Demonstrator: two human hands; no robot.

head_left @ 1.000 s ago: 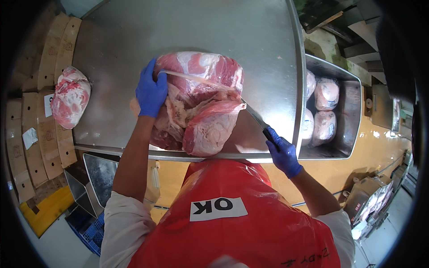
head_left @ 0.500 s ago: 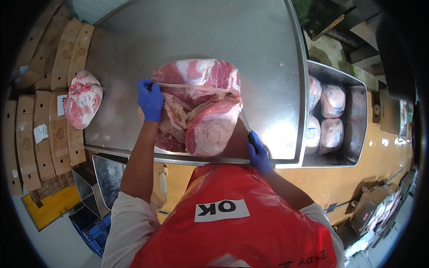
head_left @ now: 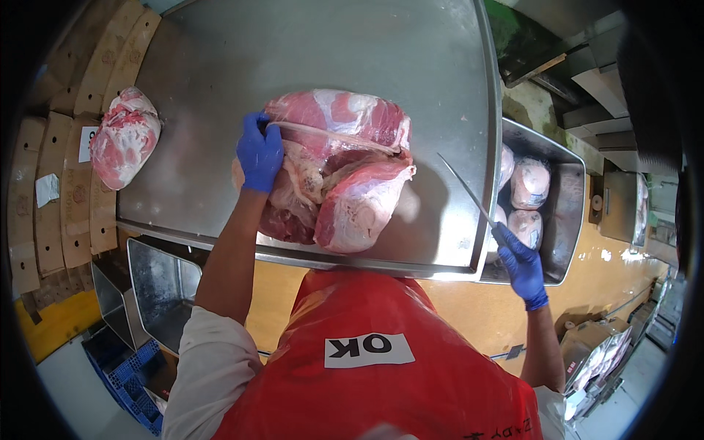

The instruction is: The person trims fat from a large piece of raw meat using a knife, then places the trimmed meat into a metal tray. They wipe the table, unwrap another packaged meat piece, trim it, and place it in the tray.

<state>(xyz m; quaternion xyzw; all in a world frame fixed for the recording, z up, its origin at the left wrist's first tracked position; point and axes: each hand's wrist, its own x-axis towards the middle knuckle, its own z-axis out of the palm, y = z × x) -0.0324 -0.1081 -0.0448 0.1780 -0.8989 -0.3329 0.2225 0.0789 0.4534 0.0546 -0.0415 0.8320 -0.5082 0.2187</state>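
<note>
A large piece of raw meat [head_left: 363, 213], red with white fat and cut open across the middle, lies near the front edge of the steel table [head_left: 396, 51]. At its upper left, my left hand [head_left: 261, 152], in a blue glove, is closed on a pale strip of membrane [head_left: 323, 135] that stretches across the meat to its right side. My right hand [head_left: 522, 265], also gloved in blue, grips a long, thin knife [head_left: 466, 187]. The blade points up and left over the table, apart from the meat.
Another piece of meat [head_left: 126, 139] rests at the table's left edge, beside stacked cardboard boxes [head_left: 62, 198]. To the right stands a deep steel tub [head_left: 565, 213] holding several wrapped meat pieces. Empty-looking metal bins [head_left: 165, 293] and blue crates [head_left: 136, 374] sit at lower left.
My right hand has swung the knife away from the meat, out to the right. My left hand keeps hold of the membrane strip, which now looks pulled more clear of the meat.
</note>
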